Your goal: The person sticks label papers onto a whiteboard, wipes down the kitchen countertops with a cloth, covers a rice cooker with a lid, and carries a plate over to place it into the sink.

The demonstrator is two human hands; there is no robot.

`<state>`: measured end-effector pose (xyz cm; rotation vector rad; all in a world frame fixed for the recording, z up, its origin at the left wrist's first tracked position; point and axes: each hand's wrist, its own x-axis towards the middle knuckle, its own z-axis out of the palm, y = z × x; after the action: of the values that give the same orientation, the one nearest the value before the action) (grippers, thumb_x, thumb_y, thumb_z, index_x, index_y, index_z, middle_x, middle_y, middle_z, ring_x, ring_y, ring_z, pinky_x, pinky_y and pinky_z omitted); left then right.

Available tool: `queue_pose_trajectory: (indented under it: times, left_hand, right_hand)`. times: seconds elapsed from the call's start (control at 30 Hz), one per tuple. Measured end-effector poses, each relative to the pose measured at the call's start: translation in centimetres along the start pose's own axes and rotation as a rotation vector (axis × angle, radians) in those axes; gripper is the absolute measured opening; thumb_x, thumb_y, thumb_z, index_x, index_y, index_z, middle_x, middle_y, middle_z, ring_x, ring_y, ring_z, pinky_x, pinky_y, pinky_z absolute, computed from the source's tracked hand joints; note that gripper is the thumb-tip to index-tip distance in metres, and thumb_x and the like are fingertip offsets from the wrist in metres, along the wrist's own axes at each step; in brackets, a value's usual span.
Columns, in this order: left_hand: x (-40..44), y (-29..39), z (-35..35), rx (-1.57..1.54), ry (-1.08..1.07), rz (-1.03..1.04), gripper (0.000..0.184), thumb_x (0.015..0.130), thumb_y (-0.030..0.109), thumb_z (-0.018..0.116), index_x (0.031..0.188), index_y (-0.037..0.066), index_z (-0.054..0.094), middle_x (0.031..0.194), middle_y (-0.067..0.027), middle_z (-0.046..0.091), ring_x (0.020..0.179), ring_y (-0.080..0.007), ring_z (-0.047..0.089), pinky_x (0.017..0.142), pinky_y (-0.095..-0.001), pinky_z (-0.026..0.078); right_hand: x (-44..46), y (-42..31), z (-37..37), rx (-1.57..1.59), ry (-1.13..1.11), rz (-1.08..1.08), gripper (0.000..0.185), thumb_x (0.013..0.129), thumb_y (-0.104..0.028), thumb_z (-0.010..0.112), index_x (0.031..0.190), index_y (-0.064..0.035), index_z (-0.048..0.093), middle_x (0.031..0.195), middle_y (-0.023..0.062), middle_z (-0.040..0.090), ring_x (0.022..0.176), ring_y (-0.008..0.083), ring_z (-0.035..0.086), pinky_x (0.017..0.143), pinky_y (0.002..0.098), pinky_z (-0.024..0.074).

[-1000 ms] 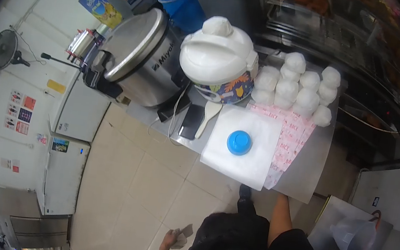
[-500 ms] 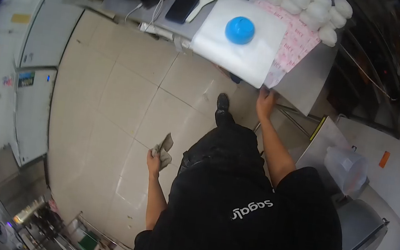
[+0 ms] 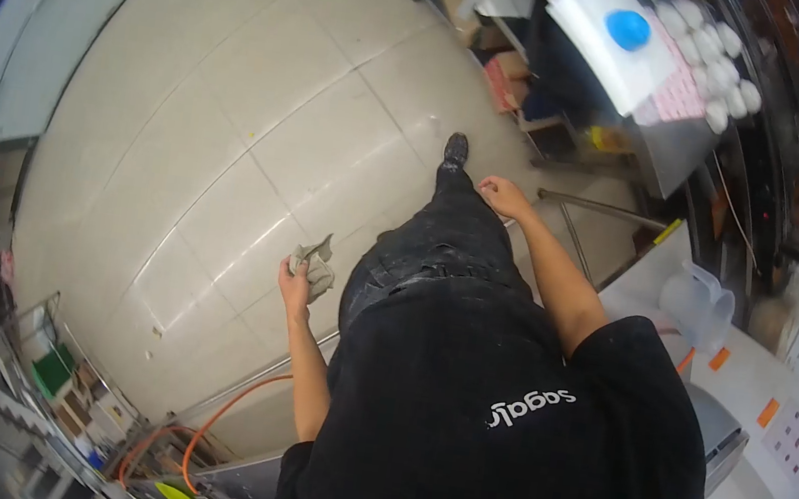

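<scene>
My left hand [image 3: 294, 281] is closed on a crumpled greyish cloth [image 3: 314, 272], held over the tiled floor to the left of my dark trousers. My right hand [image 3: 505, 199] hangs in front of my right thigh, fingers loosely curled, and no object shows in it. It is apart from the metal table [image 3: 679, 155] at the upper right. A white sheet or board [image 3: 596, 58] lies on that table with a round blue thing [image 3: 627, 29] on top. Beside it are pink printed paper [image 3: 680, 95] and several white rounded pieces [image 3: 720, 78].
Below the table are shelves with boxes [image 3: 508, 80]. A metal rail [image 3: 607, 209] runs near my right hand. At right, a clear plastic jug [image 3: 697, 307] stands on a white surface. An orange hose [image 3: 214, 419] lies at the lower left. White cabinet doors [image 3: 64, 34] line the upper left.
My view has turned, and the table has shifted up and right, farther off. My right hand has come away from the table's edge. My left hand still holds the cloth.
</scene>
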<state>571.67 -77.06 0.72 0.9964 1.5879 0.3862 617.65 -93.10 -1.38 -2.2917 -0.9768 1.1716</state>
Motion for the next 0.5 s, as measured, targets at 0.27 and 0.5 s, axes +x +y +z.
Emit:
queue_pose_trajectory:
  times: [0.27, 0.5]
  left_hand:
    - [-5.5, 7.3, -9.9, -0.436, 0.097, -0.050, 0.057, 0.089, 0.017, 0.061, 0.137, 0.008, 0.032, 0.092, -0.0167, 0.066, 0.064, -0.0261, 0.066, 0.049, -0.0371, 0.054]
    - [-5.0, 10.0, -17.3, -0.536, 0.342, 0.192, 0.053, 0.084, 0.033, 0.068, 0.128, 0.010, 0.049, 0.121, -0.0152, 0.054, 0.111, -0.0231, 0.053, 0.092, -0.0347, 0.043]
  right_hand:
    - [1.9, -19.9, 9.4, -0.206, -0.317, -0.462, 0.032, 0.091, -0.028, 0.053, 0.103, 0.0002, 0.061, 0.092, 0.0169, 0.066, 0.088, 0.0286, 0.062, 0.081, 0.0380, 0.0473]
    - [-0.3, -43.2, 22.9, -0.094, -1.153, -0.520, 0.046, 0.091, -0.033, 0.059, 0.125, -0.0029, 0.048, 0.093, 0.0040, 0.058, 0.074, 0.0115, 0.055, 0.064, 0.0267, 0.0471]
